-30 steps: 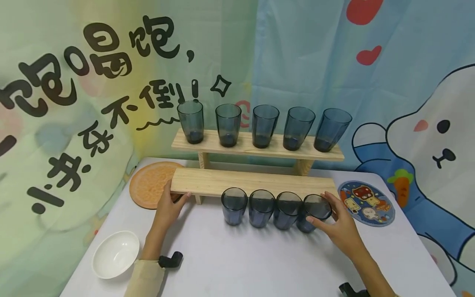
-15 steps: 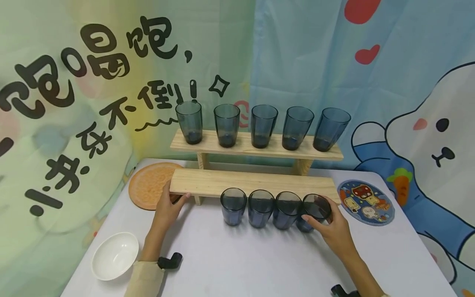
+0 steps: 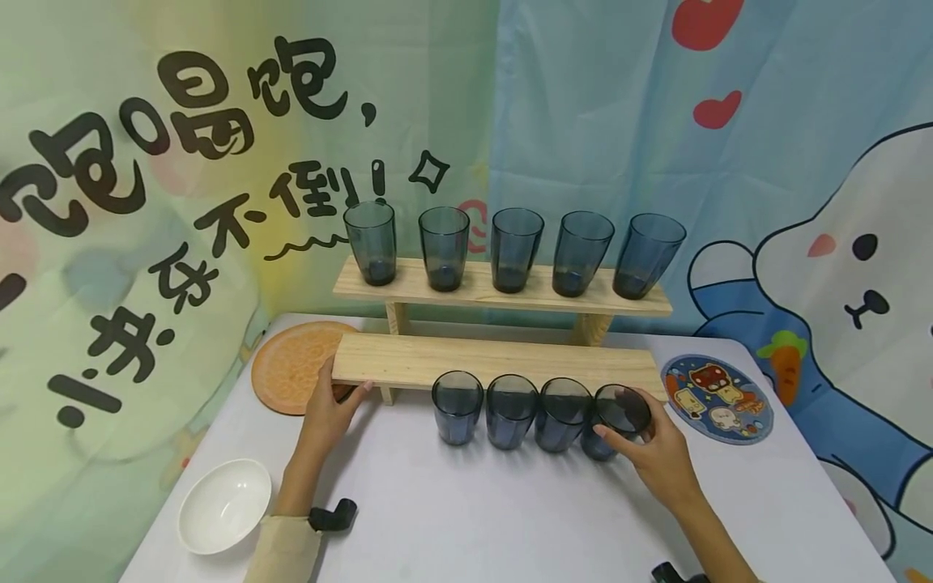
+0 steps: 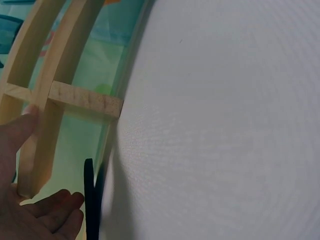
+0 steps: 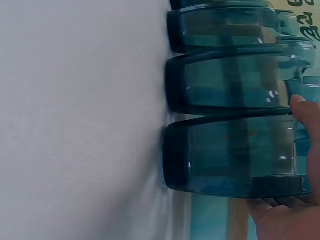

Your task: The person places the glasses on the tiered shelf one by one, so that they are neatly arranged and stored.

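A lower wooden shelf board (image 3: 496, 360) stands on the white table, and my left hand (image 3: 326, 413) holds its left end. In the left wrist view the thumb lies on the shelf's front edge (image 4: 37, 145), with the other fingers below the board. Lined up before the shelf are several blue-grey glasses (image 3: 457, 413), upright on the table. At the right end of that row, my right hand (image 3: 663, 457) grips a glass (image 3: 619, 409) around its upper part. The right wrist view shows the thumb near the rim of this glass (image 5: 230, 155) and the fingers beneath its far side.
Behind stands a higher wooden shelf (image 3: 466, 279) bearing a row of several matching glasses (image 3: 516, 251). An orange round mat (image 3: 291, 368) lies at left, a blue patterned round mat (image 3: 717, 401) at right. A white bowl (image 3: 224, 506) sits at the front left.
My right hand has closed in around the rightmost glass, its thumb moving slightly left across the front. My left hand stays at the shelf's end.
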Demonstrator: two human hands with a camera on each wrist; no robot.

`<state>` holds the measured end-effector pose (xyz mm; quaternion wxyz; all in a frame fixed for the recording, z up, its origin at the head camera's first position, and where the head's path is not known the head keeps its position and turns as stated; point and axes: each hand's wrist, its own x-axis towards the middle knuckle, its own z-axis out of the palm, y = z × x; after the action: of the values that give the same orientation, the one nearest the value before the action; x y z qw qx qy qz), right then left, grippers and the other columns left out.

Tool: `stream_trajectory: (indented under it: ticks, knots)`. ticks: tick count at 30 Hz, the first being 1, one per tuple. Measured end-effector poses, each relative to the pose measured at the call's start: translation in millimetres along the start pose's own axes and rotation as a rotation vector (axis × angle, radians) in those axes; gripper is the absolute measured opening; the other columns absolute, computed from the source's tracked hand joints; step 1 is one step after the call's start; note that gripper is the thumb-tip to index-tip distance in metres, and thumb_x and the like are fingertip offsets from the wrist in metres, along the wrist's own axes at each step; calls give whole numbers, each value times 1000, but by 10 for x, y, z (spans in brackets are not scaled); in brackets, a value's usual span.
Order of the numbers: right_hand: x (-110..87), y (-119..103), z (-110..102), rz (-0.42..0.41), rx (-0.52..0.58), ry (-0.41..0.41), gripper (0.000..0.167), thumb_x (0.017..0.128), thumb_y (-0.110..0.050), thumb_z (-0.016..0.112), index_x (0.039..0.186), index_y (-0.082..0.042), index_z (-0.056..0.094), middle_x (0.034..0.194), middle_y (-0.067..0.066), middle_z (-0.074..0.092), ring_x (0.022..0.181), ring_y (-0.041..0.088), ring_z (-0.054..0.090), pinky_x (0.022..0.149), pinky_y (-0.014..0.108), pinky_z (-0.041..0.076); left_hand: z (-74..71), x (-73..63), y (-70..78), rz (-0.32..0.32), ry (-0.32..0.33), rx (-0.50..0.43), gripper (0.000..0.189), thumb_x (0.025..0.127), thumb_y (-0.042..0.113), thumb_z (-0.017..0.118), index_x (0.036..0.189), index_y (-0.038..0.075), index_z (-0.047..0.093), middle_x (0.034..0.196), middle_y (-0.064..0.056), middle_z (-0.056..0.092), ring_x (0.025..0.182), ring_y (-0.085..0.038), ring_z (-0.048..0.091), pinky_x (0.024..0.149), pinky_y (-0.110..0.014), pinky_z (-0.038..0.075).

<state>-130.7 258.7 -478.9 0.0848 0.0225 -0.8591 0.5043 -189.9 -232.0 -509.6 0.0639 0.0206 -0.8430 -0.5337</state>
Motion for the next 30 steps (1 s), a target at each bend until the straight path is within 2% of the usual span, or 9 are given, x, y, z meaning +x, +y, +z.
stream_trajectory:
  ticks: [9, 15, 18, 21, 22, 24, 26, 28, 30]
  knots:
    - [39, -319, -229, -6, -1, -20, 85, 95, -28, 83, 161, -4, 35, 155, 24, 45, 143, 46, 49, 99, -2, 39, -9, -6, -6, -16, 10, 9, 87, 103, 29, 73, 167, 6, 18, 161, -27, 40, 146, -44, 48, 123, -52, 41]
    - [169, -492, -440, -13, -38, 19, 87, 97, -26, 81, 163, -1, 29, 156, 28, 41, 141, 47, 49, 95, -2, 41, -12, -16, -6, -22, 8, 25, 87, 103, 29, 72, 166, 6, 18, 160, -28, 40, 146, -45, 48, 123, -52, 41]
    - [254, -525, -536, -19, -64, 57, 85, 97, -26, 80, 163, -2, 31, 153, 28, 45, 132, 27, 58, 90, -3, 43, -14, -21, -1, -21, 7, 27, 87, 103, 30, 72, 166, 6, 18, 160, -28, 40, 146, -45, 48, 123, -52, 41]
    - [344, -526, -613, -15, -78, 83, 84, 98, -28, 79, 162, -1, 33, 149, 27, 48, 117, 1, 55, 86, -4, 44, -13, -19, 1, -22, 6, 28, 87, 103, 30, 72, 167, 6, 18, 161, -27, 40, 146, -45, 48, 123, -53, 40]
    - [375, -525, -634, -12, -86, 90, 84, 98, -29, 79, 162, -1, 33, 148, 27, 49, 114, -1, 53, 85, -4, 44, -13, -18, 1, -23, 5, 26, 87, 103, 30, 72, 167, 6, 18, 161, -27, 40, 146, -45, 47, 123, -53, 40]
    - [439, -515, -665, -3, -101, 97, 84, 98, -32, 79, 162, -1, 33, 149, 28, 50, 117, 6, 57, 84, -4, 44, -10, -12, -2, -23, 5, 24, 87, 103, 31, 72, 167, 7, 18, 161, -27, 40, 146, -45, 47, 123, -53, 40]
    - [499, -507, -687, 6, -108, 100, 85, 98, -34, 78, 162, -1, 32, 149, 29, 50, 123, 23, 59, 84, -4, 43, -7, -7, -3, -22, 3, 22, 87, 103, 31, 72, 167, 7, 18, 161, -27, 40, 146, -45, 47, 123, -52, 40]
    - [553, -497, -698, 13, -117, 98, 88, 98, -36, 78, 163, -1, 30, 151, 30, 49, 130, 40, 56, 83, -4, 42, -6, -2, -1, -19, 1, 19, 86, 103, 30, 72, 167, 7, 18, 161, -27, 40, 146, -44, 47, 124, -52, 40]
    - [599, -487, -699, 20, -122, 92, 90, 98, -39, 77, 164, -1, 29, 151, 30, 49, 129, 41, 56, 82, -3, 43, -6, 3, 2, -16, 0, 14, 86, 103, 30, 72, 166, 6, 18, 160, -27, 40, 146, -44, 47, 123, -51, 41]
